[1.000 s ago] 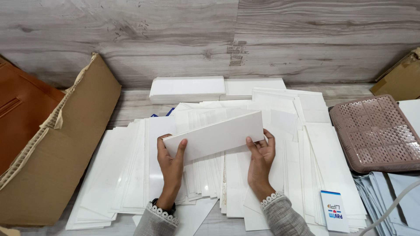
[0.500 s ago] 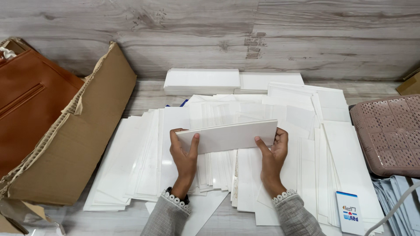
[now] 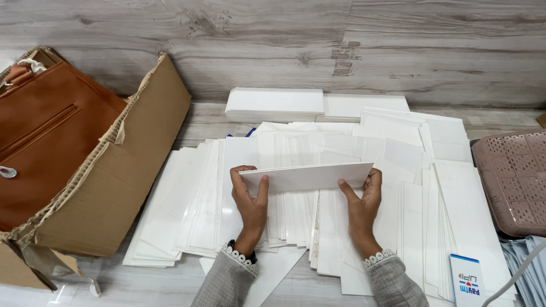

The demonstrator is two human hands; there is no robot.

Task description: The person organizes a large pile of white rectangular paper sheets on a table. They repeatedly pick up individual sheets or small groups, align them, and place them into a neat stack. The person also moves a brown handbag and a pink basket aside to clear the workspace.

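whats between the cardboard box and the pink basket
In the head view, spread white sheets fill the stretch between cardboard box and pink basket, with both hands holding a white sheet stack above them.

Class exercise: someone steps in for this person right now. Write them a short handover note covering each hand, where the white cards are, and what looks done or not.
Left hand: grips the left end of a long white card.
Right hand: grips its right end; the card is held level above the pile.
Loose white cards lie spread over the wooden surface.
Done: two neat stacks sit at the back.
Left: the spread is unsorted.
A cardboard box with a brown bag stands to the left.
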